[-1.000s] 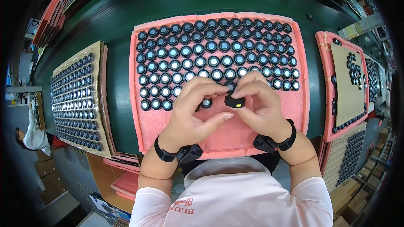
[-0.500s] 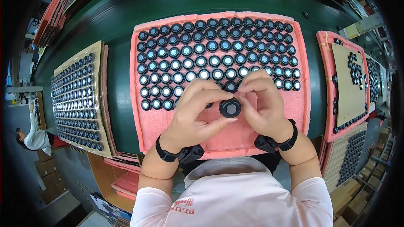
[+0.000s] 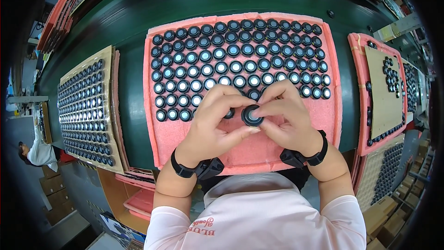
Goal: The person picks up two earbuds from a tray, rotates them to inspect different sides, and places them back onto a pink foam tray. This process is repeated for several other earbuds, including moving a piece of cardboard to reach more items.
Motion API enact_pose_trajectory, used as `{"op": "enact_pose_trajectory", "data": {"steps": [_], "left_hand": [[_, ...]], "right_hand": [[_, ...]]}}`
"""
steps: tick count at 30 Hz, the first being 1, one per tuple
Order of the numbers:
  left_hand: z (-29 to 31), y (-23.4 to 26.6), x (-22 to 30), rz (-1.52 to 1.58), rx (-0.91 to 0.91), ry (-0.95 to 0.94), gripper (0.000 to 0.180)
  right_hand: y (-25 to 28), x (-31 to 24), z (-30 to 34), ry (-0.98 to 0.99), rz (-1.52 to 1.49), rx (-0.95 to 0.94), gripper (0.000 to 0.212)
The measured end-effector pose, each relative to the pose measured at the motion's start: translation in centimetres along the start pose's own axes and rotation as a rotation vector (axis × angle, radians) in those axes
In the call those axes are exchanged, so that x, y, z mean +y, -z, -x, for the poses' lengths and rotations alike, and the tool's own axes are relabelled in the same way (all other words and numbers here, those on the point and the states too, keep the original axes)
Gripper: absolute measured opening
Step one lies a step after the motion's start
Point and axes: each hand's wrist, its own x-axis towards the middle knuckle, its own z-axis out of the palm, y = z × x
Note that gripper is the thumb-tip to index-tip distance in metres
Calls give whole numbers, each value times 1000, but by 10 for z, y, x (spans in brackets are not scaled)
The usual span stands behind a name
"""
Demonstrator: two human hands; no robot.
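In front of my chest, a small round black part with a grey disc in its centre, like a small speaker (image 3: 251, 116), is held between both hands. My left hand (image 3: 216, 118) is closed on it from the left, thumb at the lower rim and index finger at the upper. The thumb and index finger of my right hand (image 3: 285, 113) pinch its right side, with a fingertip over part of its face. Beneath lies a pink foam tray (image 3: 173, 146) with rows of matching round parts (image 3: 236, 67). My hands hide some of the nearest row.
A board of similar parts (image 3: 83, 111) stands to the left. At the right is another pink tray (image 3: 360, 78) with a brown sheet (image 3: 385, 104) in it. The green conveyor surface (image 3: 185, 0) carries a single loose part (image 3: 330, 14). Another person (image 3: 41, 153) is at far left.
The held part has tilted, and my right fingertip has come over its face. On the green surface, the loose part has shifted slightly left.
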Motion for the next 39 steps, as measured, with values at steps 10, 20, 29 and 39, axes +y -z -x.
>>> {"op": "enact_pose_trajectory", "data": {"steps": [10,20,29,39], "left_hand": [[-1,14,-15,-351,-2,251,17],[4,17,-14,-541,-234,255,19],[5,21,-11,-528,-290,229,27],[10,27,-11,-639,-242,261,34]], "right_hand": [[-3,7,0,-145,340,-198,26],[-6,11,6,-63,474,-427,15],[-13,18,8,-83,454,-359,18],[-14,17,6,-90,443,-365,19]]}}
